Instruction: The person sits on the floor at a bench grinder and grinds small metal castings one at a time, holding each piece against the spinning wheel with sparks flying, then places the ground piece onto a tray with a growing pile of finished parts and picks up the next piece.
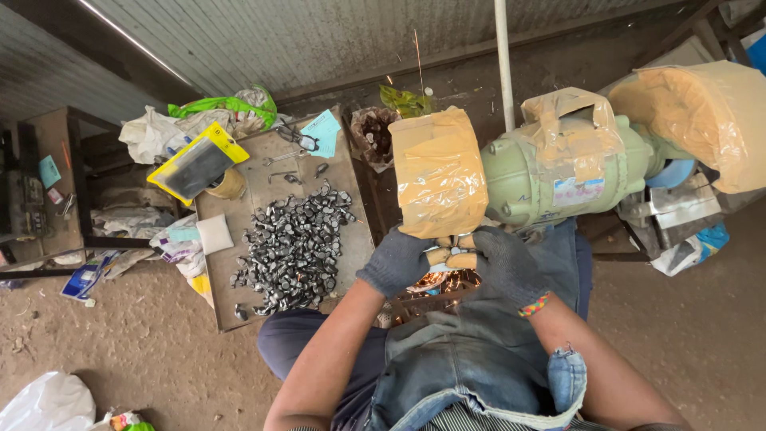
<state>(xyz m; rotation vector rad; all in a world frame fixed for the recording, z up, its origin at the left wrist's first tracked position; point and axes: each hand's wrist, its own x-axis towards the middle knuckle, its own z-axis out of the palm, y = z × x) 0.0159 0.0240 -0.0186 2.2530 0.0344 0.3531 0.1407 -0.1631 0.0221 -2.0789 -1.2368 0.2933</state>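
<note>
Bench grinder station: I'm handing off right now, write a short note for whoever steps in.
Left hand and right hand, both in dark gloves, are pressed together under the taped wheel guard of the green bench grinder; what they grip is hidden. Sparks fly below the fingers, so grinding is under way. A pile of small metal pieces lies on the metal tray to the left; which of them are already ground cannot be told.

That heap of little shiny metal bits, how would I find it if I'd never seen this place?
Start at the big green bench grinder with taped-up wheel guards. Left of it stands a flat brown metal table. The pile of small metal pieces covers its middle: dark, glinting silver, many alike, unlike the single tools and yellow packet behind.
</note>
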